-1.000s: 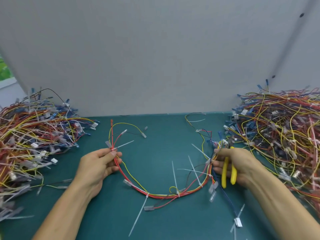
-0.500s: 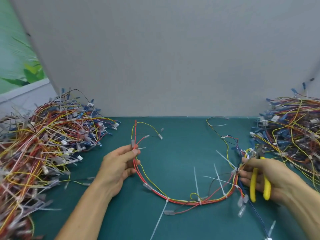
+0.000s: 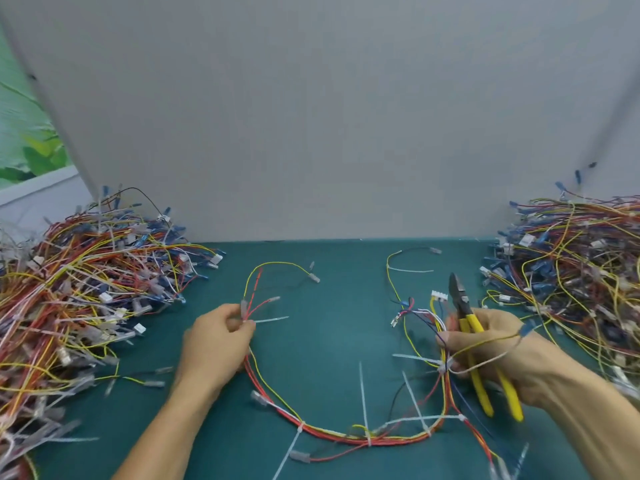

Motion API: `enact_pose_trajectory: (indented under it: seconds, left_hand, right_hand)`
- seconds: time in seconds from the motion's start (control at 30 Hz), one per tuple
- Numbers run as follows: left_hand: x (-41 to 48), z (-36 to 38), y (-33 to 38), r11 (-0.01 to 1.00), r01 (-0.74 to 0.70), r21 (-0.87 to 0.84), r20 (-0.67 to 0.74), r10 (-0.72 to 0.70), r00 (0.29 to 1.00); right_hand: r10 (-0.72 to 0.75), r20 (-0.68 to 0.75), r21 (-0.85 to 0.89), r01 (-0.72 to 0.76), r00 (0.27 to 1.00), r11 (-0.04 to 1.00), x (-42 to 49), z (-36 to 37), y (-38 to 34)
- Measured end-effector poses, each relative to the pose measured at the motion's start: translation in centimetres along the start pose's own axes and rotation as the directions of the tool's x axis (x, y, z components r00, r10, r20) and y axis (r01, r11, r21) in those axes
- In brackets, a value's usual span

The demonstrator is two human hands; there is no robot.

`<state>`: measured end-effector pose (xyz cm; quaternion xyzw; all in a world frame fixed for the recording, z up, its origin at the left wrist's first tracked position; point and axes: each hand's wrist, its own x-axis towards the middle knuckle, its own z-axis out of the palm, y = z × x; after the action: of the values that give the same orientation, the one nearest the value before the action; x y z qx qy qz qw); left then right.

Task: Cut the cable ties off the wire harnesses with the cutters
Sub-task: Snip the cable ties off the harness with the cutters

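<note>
The wire harness (image 3: 332, 434) loops on the bench (image 3: 329, 341) between the hands, its white cable ties (image 3: 362, 393) not yet cut. The left hand (image 3: 216, 344) pinches one end; the right hand (image 3: 502, 355) grips the yellow-handled cutters (image 3: 465, 317) at the other.

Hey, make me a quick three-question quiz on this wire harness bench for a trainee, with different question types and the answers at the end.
1. True or false: the right hand holds the yellow-handled cutters.
2. The left hand pinches: A) one end of the harness; B) a screwdriver; C) nothing.
3. Fill the gap: the white cable ties on that harness are ___ (cut off / in place).
Key: 1 true; 2 A; 3 in place.
</note>
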<state>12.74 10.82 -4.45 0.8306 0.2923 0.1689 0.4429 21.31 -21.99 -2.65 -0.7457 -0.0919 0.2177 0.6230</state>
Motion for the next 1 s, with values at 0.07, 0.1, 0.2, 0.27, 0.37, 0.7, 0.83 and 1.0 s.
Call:
enact_pose_trajectory:
  seconds: [0.07, 0.1, 0.2, 0.27, 0.37, 0.7, 0.83, 1.0]
  left_hand:
    - [-0.8, 0.1, 0.3, 0.858, -0.063, 0.51, -0.102, 0.133, 0.986]
    - [-1.3, 0.1, 0.7, 0.804, -0.093, 0.587, -0.133, 0.209, 0.969]
    - [-2.8, 1.3, 3.5, 0.85, -0.329, 0.411, -0.085, 0.395, 0.915]
    - [-3.0, 3.3, 6.2, 0.968, -0.24, 0.067, 0.136, 0.23, 0.964]
    - [-3.0, 7.3, 9.6, 0.891, 0.369, -0.263, 0.612, -0.142, 0.778]
    - [0.9, 14.6, 12.4, 0.247, 0.793, -0.557, 0.808, -0.06, 0.586]
    - [3.7, 12.4, 12.0, 0.274, 0.695, -0.664, 0.694, -0.121, 0.71]
    - [4.6, 10.3, 9.5, 0.551, 0.564, -0.615, 0.542, -0.225, 0.81]
  right_hand:
    - [-0.014, 0.002, 0.0, 0.014, 1.0, 1.0, 0.0, -0.2, 0.1]
    - [-0.018, -0.001, 0.001, 0.018, 1.0, 1.0, 0.1, -0.3, 0.1]
    - [-0.029, 0.011, 0.015, 0.028, 1.0, 0.999, 0.2, -0.4, 0.2]
    - [-0.037, 0.036, 0.016, 0.036, 0.999, 0.999, 0.1, -0.3, -0.1]
    - [0.003, 0.024, 0.111, -0.006, 1.0, 0.994, -0.1, 0.1, -0.4]
    - [0.098, 0.151, 0.128, -0.118, 0.984, 0.985, -0.9, -0.6, -0.6]
    - [0.186, 0.116, 0.104, -0.198, 0.976, 0.975, -0.8, -0.7, -0.4]
    - [0.264, -0.073, 0.112, -0.255, 0.962, 0.96, -0.1, -0.6, 0.1]
